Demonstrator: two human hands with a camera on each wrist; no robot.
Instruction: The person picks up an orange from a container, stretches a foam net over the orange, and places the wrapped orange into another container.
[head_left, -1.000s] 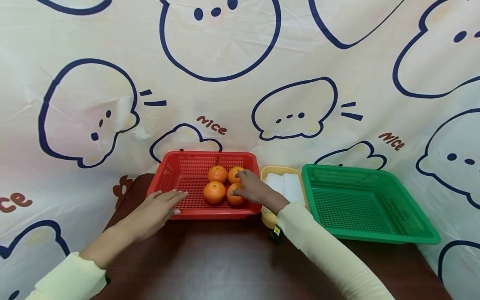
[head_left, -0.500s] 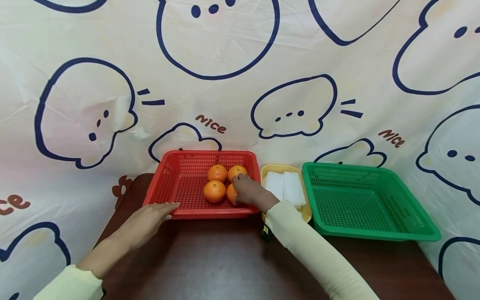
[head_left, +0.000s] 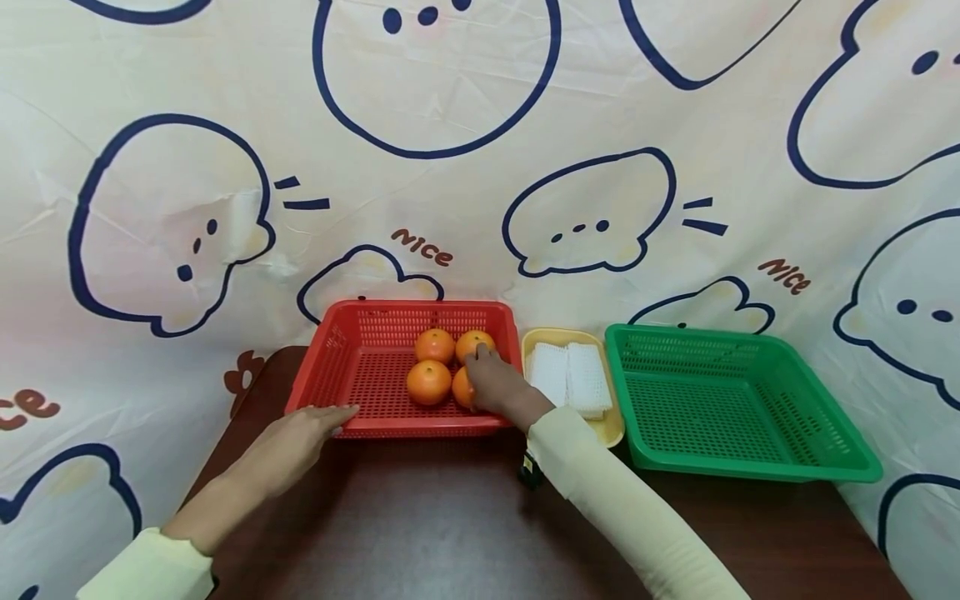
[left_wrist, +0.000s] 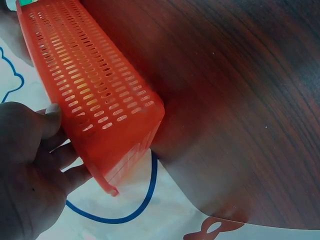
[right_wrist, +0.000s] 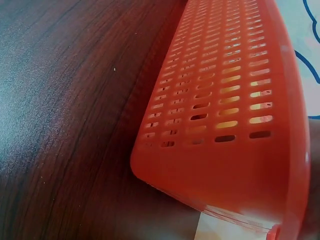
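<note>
In the centre of the head view, your right hand [head_left: 501, 381] is curling over the front-right orange [head_left: 462, 387] in the red basket [head_left: 420, 427], holding it with fingers drawn in around it. The other oranges [head_left: 428, 382] are sitting close beside it, three of them. At centre left, your left hand [head_left: 288, 450] is resting on the basket's near-left corner, fingers extended, thumb touching the outer wall in the left wrist view.

Right of centre, a yellow tray [head_left: 617, 429] is holding white pads [head_left: 588, 377]; farther right, a green basket [head_left: 750, 471] is standing beside it. A brown table [head_left: 420, 517] is filling the lower middle, a printed sheet [head_left: 420, 200] hanging behind.
</note>
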